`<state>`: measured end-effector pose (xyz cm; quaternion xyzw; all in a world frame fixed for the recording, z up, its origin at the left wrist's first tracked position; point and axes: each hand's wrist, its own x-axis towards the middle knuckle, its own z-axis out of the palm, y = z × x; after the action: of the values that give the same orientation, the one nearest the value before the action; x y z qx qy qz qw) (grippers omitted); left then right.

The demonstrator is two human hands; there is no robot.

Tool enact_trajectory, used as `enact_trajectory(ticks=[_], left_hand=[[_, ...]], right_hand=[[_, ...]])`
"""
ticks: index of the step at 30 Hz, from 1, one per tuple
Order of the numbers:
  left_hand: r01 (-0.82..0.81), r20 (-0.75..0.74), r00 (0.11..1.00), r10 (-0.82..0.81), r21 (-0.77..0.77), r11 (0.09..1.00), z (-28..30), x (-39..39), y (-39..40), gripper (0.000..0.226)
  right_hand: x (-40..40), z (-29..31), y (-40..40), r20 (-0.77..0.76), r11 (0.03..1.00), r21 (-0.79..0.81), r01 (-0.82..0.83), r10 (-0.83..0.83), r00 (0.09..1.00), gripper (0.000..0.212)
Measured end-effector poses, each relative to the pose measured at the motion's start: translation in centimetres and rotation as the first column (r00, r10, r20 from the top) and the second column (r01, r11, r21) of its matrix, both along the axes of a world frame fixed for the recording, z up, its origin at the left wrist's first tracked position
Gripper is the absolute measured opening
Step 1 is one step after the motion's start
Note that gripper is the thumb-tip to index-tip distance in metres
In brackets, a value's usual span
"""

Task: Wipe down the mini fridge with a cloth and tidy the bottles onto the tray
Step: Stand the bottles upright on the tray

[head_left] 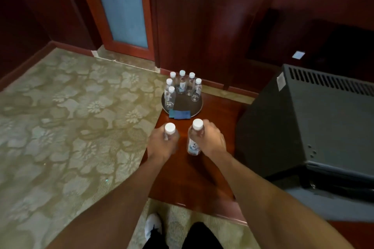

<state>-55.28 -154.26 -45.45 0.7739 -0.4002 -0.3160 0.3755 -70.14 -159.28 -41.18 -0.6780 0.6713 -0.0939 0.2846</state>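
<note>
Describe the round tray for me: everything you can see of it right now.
The round tray is dark, brownish inside with a thin paler rim, seemingly metal or plastic. It lies flat at the far end of the reddish wooden surface, left of the mini fridge. Six clear white-capped bottles stand upright round its far half. A folded blue cloth lies over its near edge. Neither hand touches it.

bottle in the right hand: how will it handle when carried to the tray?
The bottle in the right hand looks like thin clear plastic, so probably light and slightly squeezable, not fragile. Tall and narrow, it may tip if set down carelessly. The tray already holds six bottles, so a bump could topple neighbours.
</note>
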Motion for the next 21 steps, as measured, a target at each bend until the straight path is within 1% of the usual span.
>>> enact_trajectory(ticks=[1, 3, 5, 7, 8, 10, 13, 17, 21], left_hand=[[0.002, 0.016, 1.000, -0.002, 0.002, 1.000, 0.2, 0.1, -0.9, 0.026], [0.026, -0.009, 1.000, -0.026, 0.002, 1.000, 0.4, 0.2, -2.8, 0.033], [0.055, -0.025, 0.998, -0.055, 0.009, 0.998, 0.0, 0.4, -4.9, 0.028], [0.086, -0.011, 0.996, -0.085, 0.026, 0.996, -0.7, 0.5, -7.1, 0.014], [0.084, -0.017, 0.996, -0.083, 0.032, 0.996, -1.0, 0.5, -8.2, 0.012], [0.076, -0.011, 0.997, -0.076, 0.033, 0.997, -1.6, 0.4, -10.3, 0.017], [0.076, 0.002, 0.997, -0.076, 0.040, 0.996, -2.3, 0.4, -13.7, 0.015], [0.057, -0.002, 0.998, -0.057, 0.089, 0.994, -3.4, -0.3, -18.1, 0.030], [0.043, -0.002, 0.999, -0.043, 0.147, 0.988, -4.6, -1.6, -22.0, 0.040]], right_hand=[[0.0, -0.3, -0.4, -0.001, 1.000, 0.013, 0.010, -0.010, 1.000, 0.041], [-0.2, -1.0, -1.2, -0.011, 0.999, 0.028, 0.037, -0.036, 0.999, 0.042], [-0.6, -2.0, -2.5, -0.024, 0.997, 0.035, 0.072, -0.071, 0.997, 0.043], [-0.9, -3.0, -4.1, -0.027, 0.995, 0.051, 0.089, -0.088, 0.996, 0.043], [-1.0, -3.5, -5.1, -0.025, 0.994, 0.057, 0.092, -0.090, 0.996, 0.043], [-0.8, -4.3, -7.3, -0.007, 0.994, 0.061, 0.094, -0.094, 0.996, 0.044], [-0.3, -5.5, -11.0, 0.040, 0.992, 0.075, 0.097, -0.100, 0.994, 0.045], [-0.6, -7.3, -15.1, 0.085, 0.986, 0.097, 0.134, -0.142, 0.986, 0.046], [-1.5, -9.1, -19.0, 0.070, 0.970, 0.140, 0.199, -0.210, 0.975, 0.049]])
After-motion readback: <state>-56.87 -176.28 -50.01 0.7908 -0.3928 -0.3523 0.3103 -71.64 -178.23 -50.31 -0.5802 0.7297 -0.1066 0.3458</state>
